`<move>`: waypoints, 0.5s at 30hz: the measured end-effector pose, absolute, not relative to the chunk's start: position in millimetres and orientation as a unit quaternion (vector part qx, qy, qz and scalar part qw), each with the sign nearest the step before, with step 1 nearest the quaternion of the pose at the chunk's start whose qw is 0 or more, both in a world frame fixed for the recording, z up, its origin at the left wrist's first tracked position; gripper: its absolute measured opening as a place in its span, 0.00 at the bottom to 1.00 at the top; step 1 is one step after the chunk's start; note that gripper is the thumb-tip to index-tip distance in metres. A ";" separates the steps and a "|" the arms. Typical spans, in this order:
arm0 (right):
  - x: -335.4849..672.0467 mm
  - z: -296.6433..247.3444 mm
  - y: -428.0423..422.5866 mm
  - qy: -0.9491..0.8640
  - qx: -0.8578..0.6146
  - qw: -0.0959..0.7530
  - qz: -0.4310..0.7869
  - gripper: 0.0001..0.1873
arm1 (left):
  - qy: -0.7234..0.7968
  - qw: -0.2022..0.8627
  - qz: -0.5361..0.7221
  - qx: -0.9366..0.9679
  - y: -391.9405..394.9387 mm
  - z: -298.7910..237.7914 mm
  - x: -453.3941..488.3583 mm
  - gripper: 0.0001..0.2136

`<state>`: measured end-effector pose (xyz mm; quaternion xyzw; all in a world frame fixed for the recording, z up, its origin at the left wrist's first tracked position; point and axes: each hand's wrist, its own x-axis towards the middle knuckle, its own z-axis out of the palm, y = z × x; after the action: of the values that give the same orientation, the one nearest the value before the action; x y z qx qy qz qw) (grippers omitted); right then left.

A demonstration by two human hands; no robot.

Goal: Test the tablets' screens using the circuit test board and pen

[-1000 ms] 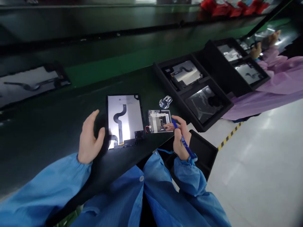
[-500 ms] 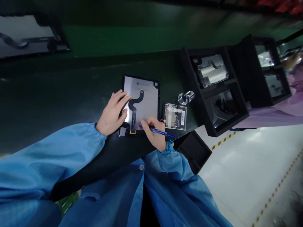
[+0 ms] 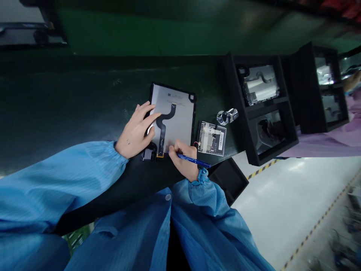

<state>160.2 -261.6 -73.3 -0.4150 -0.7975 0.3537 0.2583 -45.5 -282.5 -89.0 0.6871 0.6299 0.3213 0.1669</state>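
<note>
A tablet screen panel (image 3: 182, 120) lies on the dark green bench, its silvery back facing up. Down that back runs a black flex cable (image 3: 162, 130). My left hand (image 3: 137, 131) rests on the panel's left edge with its fingers spread. In my right hand (image 3: 184, 160) is a blue pen (image 3: 194, 160), gripped between thumb and fingers. Its tip is at the panel's lower part, near the cable's lower end; whether it touches cannot be made out. Just right of that hand lies a circuit board with a battery (image 3: 211, 138), taped across, with a red wire.
A shiny metal object (image 3: 227, 116) stands beyond the board. To the right is a black divided tray (image 3: 252, 109) holding panels, with another black tray (image 3: 304, 88) behind it. A black box (image 3: 229, 180) sits by the bench edge. A person in pink (image 3: 332, 139) is at far right.
The view has shifted slightly, so the bench items appear a little displaced. My left hand stays on the panel, and my right hand still holds the pen at its lower part.
</note>
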 end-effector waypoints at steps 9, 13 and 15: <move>166.7 -58.6 -246.3 -0.674 -0.464 0.398 0.414 0.16 | 0.620 0.180 0.358 0.675 -281.0 -82.0 -43.3 0.20; 170.7 -40.2 -218.8 -0.670 -0.462 0.379 0.441 0.14 | 0.595 0.174 0.422 0.662 -282.3 -73.6 -38.7 0.17; 169.7 -35.9 -207.2 -0.674 -0.446 0.362 0.465 0.18 | 0.580 0.172 0.431 0.670 -284.9 -70.3 -35.6 0.16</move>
<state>169.7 -207.2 -35.9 -0.4458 -0.6740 0.4649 0.3617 -35.6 -284.9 -70.3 0.6702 0.5797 0.4305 0.1717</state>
